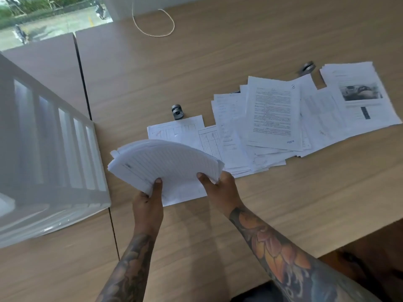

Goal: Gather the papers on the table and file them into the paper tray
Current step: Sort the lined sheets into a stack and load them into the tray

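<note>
Now both hands are holding one thick stack of papers up over the wooden table. The left hand is pinching its near edge, thumb on top, and the right hand is gripping the right corner. The stack is white, with faint lines on the top sheet, and it is bending up in the middle — like a little hill. More loose papers are lying spread out behind it. The paper tray — see-through, with slots — is sitting just to the left.
</note>
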